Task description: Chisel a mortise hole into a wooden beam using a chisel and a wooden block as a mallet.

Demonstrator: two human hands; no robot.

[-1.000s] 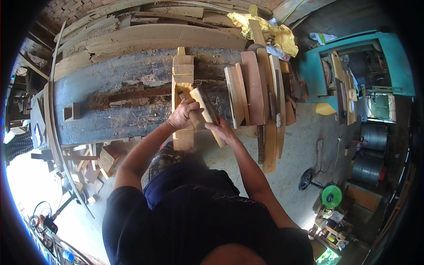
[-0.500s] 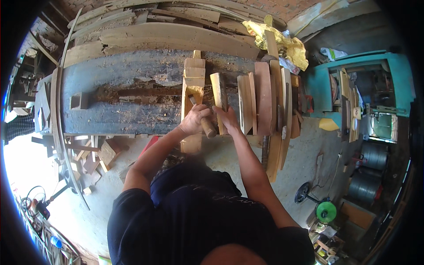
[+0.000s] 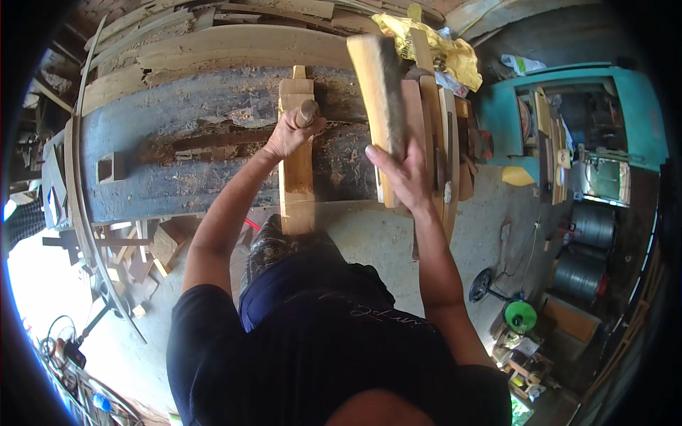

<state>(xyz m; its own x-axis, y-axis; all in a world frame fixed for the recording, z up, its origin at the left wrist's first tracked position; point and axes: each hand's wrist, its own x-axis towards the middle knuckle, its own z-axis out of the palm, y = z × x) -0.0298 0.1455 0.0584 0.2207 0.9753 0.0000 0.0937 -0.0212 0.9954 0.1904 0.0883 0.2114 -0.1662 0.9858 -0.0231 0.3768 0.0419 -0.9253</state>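
My left hand (image 3: 288, 136) is closed around the wooden handle of a chisel (image 3: 307, 111). The handle's butt end points up, and my fist hides the blade. Under it lies a pale wooden workpiece (image 3: 298, 213) across the bench, its near end overhanging the front edge. A long recess is cut in the workpiece's top, just nearer to me than my fist. To the right, my right hand (image 3: 408, 174) grips the lower end of a thick wooden block (image 3: 376, 85), one face pale and the other dark. The block is raised, slightly blurred, apart from the chisel.
The dark, worn bench (image 3: 142, 145) carries shavings and a small hollow square block (image 3: 110, 167). Several boards (image 3: 430, 113) stand side by side at its right. Long planks (image 3: 213, 46) lie along the far side, near a yellow sack (image 3: 455, 60). A teal machine frame (image 3: 504, 106) stands farther right.
The chisel has gone from lying tilted toward me to standing with its butt up, farther along the workpiece. My right hand has lifted the wooden block off the bench and moved right.
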